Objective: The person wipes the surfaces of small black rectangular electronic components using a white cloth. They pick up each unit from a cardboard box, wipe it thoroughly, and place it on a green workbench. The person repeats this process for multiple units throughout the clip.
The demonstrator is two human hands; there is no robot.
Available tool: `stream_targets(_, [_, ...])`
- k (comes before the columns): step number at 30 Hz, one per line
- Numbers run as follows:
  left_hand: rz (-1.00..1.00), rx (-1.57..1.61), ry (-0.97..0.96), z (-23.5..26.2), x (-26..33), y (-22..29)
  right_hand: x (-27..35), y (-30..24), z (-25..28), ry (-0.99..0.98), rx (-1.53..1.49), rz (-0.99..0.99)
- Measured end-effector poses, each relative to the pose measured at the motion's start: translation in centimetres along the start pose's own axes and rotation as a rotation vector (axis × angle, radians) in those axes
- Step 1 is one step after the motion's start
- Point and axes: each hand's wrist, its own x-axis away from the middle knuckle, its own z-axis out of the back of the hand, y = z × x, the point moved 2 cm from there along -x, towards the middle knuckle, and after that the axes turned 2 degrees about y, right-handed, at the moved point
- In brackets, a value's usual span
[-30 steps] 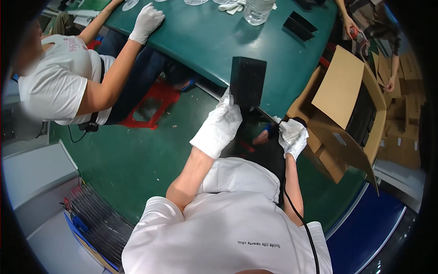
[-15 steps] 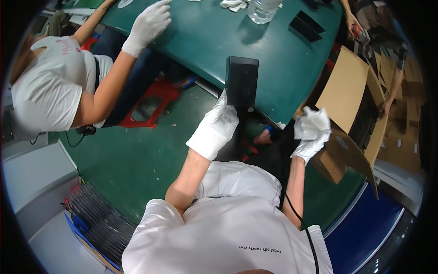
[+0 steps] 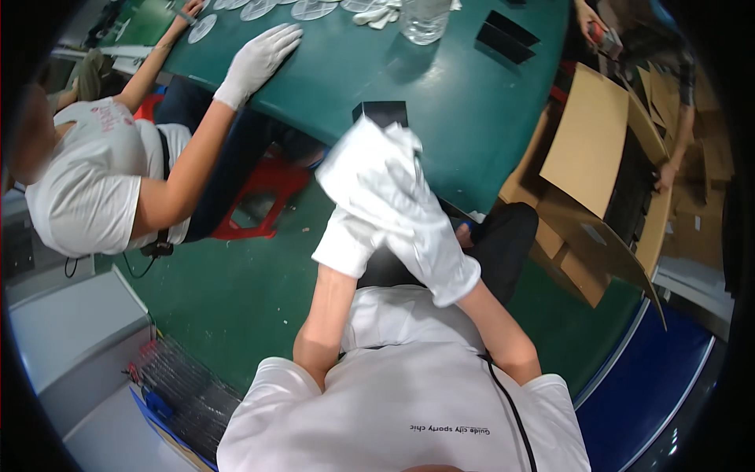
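Observation:
In front of me, by the near edge of the table, a plain black box [image 3: 383, 112] shows only its far end. A crumpled white cloth [image 3: 363, 161] covers the rest of it. My right hand [image 3: 429, 242], in a white glove, reaches across and is closed on the cloth, laying it over the box. Below the cloth is my gloved left hand [image 3: 344, 242]. Its fingers are hidden now, but it still appears to grip the box's near end.
On the green table [image 3: 338, 94] are a clear water bottle [image 3: 423, 22], folded black pieces [image 3: 507, 37] and several clear discs [image 3: 313, 9]. A co-worker's gloved hand [image 3: 258, 64] rests at the left edge. At right stands an open carton [image 3: 586, 153] with another person's hand [image 3: 667, 177].
My right hand has come in from the right with the cloth, which now lies over the black box. The co-worker's gloved hand at left has come down onto the table edge.

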Motion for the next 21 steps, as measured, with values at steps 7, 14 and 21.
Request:
stream_targets(7, [0.430, 1.366, -0.169, -0.5, -2.0, -0.1, 4.5, -0.4, 2.0, -0.118, -0.244, -0.446])
stream_targets(14, [0.598, 1.710, -0.115, -0.6, -2.6, -2.0, 5.2, 0.5, 2.4, -0.018, -0.247, -0.438])
stream_targets(21, [0.595, 1.431, 0.061, -0.2, -2.0, 0.3, 5.0, -0.5, 1.4, -0.023, -0.347, -0.486])
